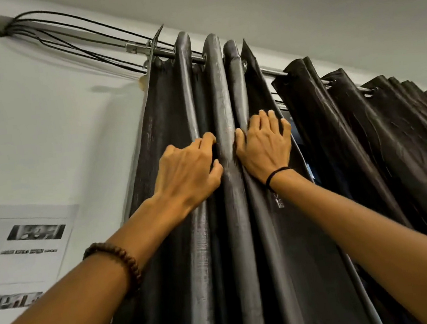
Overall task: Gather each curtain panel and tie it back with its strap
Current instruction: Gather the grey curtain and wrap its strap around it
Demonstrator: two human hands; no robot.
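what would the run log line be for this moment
step: gathering | left hand grips wall-side curtain panel folds | right hand grips same panel's folds | strap: not in view

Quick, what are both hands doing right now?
Left hand: grips a fold of the dark curtain panel.
Right hand: grips the same panel's folds near its edge.
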